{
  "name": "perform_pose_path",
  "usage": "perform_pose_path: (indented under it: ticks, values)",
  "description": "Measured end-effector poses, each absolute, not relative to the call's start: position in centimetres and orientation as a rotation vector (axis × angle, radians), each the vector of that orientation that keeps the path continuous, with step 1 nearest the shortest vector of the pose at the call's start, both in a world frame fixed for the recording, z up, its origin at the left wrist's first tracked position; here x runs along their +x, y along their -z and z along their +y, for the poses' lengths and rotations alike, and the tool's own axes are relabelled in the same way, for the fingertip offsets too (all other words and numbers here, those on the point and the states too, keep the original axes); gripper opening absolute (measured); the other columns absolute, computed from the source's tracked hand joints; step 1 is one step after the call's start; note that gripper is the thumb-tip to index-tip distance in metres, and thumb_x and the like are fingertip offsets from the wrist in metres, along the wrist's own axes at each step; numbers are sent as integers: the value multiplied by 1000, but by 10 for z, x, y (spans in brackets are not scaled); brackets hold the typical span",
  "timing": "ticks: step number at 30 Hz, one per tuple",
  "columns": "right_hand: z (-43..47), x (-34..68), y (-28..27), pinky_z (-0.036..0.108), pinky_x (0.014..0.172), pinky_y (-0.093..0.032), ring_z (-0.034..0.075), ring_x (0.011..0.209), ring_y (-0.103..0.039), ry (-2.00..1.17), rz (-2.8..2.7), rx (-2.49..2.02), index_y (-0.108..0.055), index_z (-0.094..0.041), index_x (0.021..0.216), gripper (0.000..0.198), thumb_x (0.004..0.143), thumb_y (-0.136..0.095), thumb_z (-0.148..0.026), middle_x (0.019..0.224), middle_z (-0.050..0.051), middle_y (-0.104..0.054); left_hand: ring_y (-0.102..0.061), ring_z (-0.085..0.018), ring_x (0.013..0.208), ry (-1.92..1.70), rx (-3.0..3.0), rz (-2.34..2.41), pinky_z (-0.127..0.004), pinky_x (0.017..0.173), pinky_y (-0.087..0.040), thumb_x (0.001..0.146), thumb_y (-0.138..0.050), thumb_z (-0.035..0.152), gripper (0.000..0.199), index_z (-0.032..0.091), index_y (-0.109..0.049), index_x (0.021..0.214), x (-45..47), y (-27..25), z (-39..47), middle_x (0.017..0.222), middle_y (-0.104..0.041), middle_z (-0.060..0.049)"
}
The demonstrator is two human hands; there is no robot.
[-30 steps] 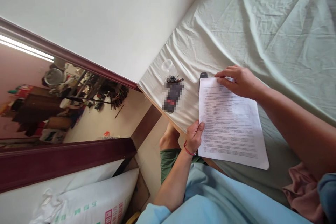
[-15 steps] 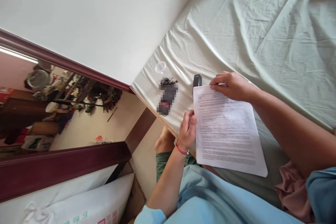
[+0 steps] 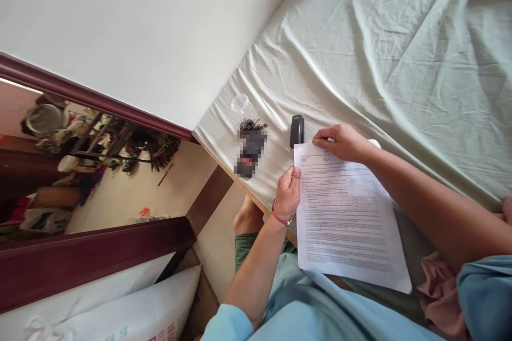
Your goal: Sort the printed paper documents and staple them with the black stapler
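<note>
Printed white paper (image 3: 346, 218), covered in lines of small text, lies tilted between my hands in front of my lap; whether it is one sheet or a stack I cannot tell. My left hand (image 3: 288, 192), with a red band at the wrist, pinches its left edge, thumb on top. At the top edge my right hand (image 3: 338, 141) grips the paper between thumb and fingers. Just beyond the top left corner, a black stapler (image 3: 296, 131) lies on the pale green sheet (image 3: 404, 112), apart from both hands.
A clear round container (image 3: 240, 103), a bunch of keys (image 3: 252, 125) and a blurred dark object (image 3: 251, 154) lie at the sheet's left corner. A white wall (image 3: 140, 32) borders the surface. White sacks (image 3: 140, 303) are at lower left, and pink cloth (image 3: 440, 293) lies at right.
The paper and my right hand have come down slightly toward me, uncovering more of the stapler. Both hands keep hold of the paper, and the view has shifted a little.
</note>
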State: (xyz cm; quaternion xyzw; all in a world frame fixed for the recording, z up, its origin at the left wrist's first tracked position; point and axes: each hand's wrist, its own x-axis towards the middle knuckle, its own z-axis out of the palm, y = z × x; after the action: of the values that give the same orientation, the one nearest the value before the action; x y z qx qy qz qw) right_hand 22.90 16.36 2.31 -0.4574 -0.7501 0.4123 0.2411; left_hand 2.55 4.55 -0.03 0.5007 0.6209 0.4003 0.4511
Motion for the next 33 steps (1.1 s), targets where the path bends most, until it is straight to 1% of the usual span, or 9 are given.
perform_pose_path:
  ticks: [5, 8, 12, 14, 20, 23, 25, 29, 33]
  values:
    - [162, 225, -21, 34, 73, -45, 19, 74, -63, -1142, -2083, -1282, -74, -23, 83, 25, 96, -56, -33, 81, 2, -74, -52, -17, 77, -1043, 1207, 1580, -29, 73, -45, 98, -55, 74, 55, 21, -55, 83, 25, -1, 53, 78, -57, -1]
    - [159, 220, -22, 35, 75, -44, 20, 76, -63, -1127, -2132, -1271, -75, -23, 86, 26, 98, -54, -32, 82, 3, -75, -52, -17, 78, -1029, 1251, 1585, -29, 74, -45, 101, -54, 71, 53, 21, -56, 83, 25, 0, 61, 78, -57, -1]
    - [150, 213, -24, 41, 87, -40, 29, 102, -65, -877, -2261, -1214, -79, -23, 99, 30, 102, -50, -30, 98, 8, -80, -51, -16, 75, -1012, 1280, 1612, -29, 72, -44, 101, -54, 68, 52, 21, -54, 79, 27, 2, 65, 74, -55, 0]
    - [147, 210, -26, 43, 90, -37, 32, 110, -63, -795, -2308, -1174, -80, -24, 105, 33, 104, -48, -30, 105, 9, -81, -51, -16, 75, -1009, 1257, 1604, -29, 71, -44, 101, -54, 69, 53, 21, -55, 79, 28, 3, 65, 74, -54, 0]
    - [148, 209, -24, 40, 85, -38, 29, 101, -65, -865, -2271, -1143, -79, -23, 102, 31, 104, -49, -29, 103, 7, -81, -51, -16, 75, -1004, 1294, 1580, -29, 69, -43, 100, -56, 71, 54, 20, -58, 82, 29, 1, 64, 75, -58, 0]
    - [152, 212, -18, 38, 81, -39, 27, 93, -65, -912, -2256, -1260, -78, -24, 92, 31, 103, -51, -32, 92, 7, -79, -53, -16, 74, -1029, 1211, 1556, -29, 70, -44, 96, -61, 71, 54, 20, -59, 80, 28, 2, 64, 74, -58, 0]
    - [154, 212, -14, 39, 81, -38, 28, 93, -64, -921, -2284, -1335, -76, -23, 86, 31, 102, -52, -33, 89, 7, -78, -57, -17, 75, -1038, 1065, 1507, -30, 72, -47, 92, -66, 71, 53, 19, -61, 81, 27, 4, 64, 74, -61, 0]
    - [154, 209, -8, 43, 92, -36, 31, 105, -62, -903, -2340, -1369, -76, -23, 87, 30, 103, -52, -32, 91, 8, -79, -63, -18, 78, -998, 860, 1459, -31, 76, -50, 85, -76, 59, 43, 18, -63, 81, 19, 4, 68, 73, -64, 0]
    - [152, 203, -3, 46, 96, -33, 33, 111, -59, -877, -2340, -1386, -74, -22, 84, 32, 103, -50, -29, 93, 9, -80, -56, -16, 72, -914, 976, 1683, -28, 70, -44, 89, -70, 38, 30, 18, -60, 69, 14, -4, 85, 65, -58, 2]
